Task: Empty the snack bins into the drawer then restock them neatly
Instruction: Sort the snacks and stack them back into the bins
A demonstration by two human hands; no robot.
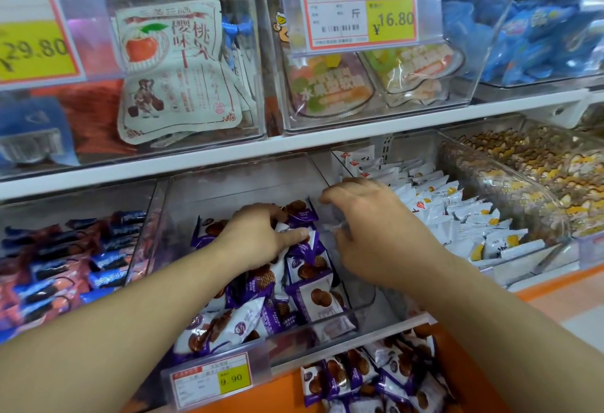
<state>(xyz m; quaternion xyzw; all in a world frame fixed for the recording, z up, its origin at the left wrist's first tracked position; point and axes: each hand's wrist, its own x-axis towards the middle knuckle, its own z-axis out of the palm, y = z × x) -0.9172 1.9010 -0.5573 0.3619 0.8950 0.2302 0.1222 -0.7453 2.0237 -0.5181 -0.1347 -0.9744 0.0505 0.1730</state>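
Your left hand (261,236) grips purple packets (304,268) inside the clear bin (359,311). Right hand (369,226) hovers at the bin's right wall, fingers loosely curled, holding nothing.

White shelf board (294,147) runs across frame, tilted, with a perforated metal upright (387,146) behind it. Orange cabinet front (552,285) bottom right, pale floor (585,321) past it. White bracket (568,115) under shelf at right. Even indoor shop lighting.
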